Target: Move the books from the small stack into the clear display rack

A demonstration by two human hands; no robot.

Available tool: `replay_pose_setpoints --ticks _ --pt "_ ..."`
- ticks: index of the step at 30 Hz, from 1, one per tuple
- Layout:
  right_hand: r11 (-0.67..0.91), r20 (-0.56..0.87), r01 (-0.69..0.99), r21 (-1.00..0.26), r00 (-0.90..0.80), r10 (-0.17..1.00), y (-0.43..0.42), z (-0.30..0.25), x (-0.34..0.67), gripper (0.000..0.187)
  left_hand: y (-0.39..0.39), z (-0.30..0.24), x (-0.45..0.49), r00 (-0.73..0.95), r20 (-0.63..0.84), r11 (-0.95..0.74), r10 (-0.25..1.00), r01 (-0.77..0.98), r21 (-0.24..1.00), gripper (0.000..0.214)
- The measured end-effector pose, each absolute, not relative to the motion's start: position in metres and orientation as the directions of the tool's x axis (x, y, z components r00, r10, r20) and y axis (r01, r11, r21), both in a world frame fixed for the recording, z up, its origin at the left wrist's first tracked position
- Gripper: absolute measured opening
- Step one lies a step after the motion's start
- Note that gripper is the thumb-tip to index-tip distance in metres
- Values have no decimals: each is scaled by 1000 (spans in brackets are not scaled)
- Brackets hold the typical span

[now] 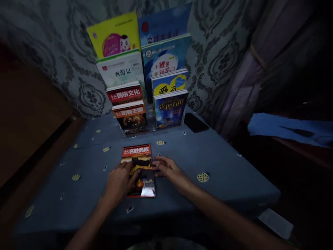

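A paperback book (142, 173) with a red top band and a dark, gold-lit cover lies flat on the table near its front edge. My left hand (122, 177) rests on the left part of its cover, thumb stretched across the middle and the other fingers near the left edge. Beside the book's right edge is my right hand (168, 169), fingers extended and slightly spread, with fingertips at or very near the edge. Whether they touch it I cannot tell. Neither hand is wrapped around anything.
Behind the book stands a clear tiered rack (152, 127) holding several upright books in two columns, among them a lion-cover book (134, 119) and a blue-purple book (170, 111). A dark phone-like slab (196, 122) lies right of it. Patterned wallpaper and a curtain (239, 80) bound the table.
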State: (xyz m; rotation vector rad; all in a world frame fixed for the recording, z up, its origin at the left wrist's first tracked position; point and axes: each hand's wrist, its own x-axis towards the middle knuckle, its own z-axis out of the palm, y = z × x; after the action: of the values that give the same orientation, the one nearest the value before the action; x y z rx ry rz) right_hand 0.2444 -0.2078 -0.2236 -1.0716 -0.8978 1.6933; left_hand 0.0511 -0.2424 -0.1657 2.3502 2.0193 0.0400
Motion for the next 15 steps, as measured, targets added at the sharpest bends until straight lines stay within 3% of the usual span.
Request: replay_pose_setpoints --ticks 4,6,10,13,15 --pt "-508 -437 -353 -786 -263 860 -199 -208 241 22 -234 -153 65 85 -107 -83 991 996 26 43" --pt "-558 -458 -323 -764 -338 822 -196 -203 235 14 -232 -150 71 78 -136 -74 988 997 39 49" --pt "-434 -295 -302 -849 -409 863 -196 -193 221 4 -231 -143 74 71 -189 -47 979 990 131 51" --pt "-346 -178 -341 -874 -437 881 -200 -186 213 8 -233 -137 69 51 -208 2 977 969 246 49" --pt "-354 -178 -386 -852 -422 889 -202 -183 209 13 -234 -134 63 52 -200 25 978 931 365 48"
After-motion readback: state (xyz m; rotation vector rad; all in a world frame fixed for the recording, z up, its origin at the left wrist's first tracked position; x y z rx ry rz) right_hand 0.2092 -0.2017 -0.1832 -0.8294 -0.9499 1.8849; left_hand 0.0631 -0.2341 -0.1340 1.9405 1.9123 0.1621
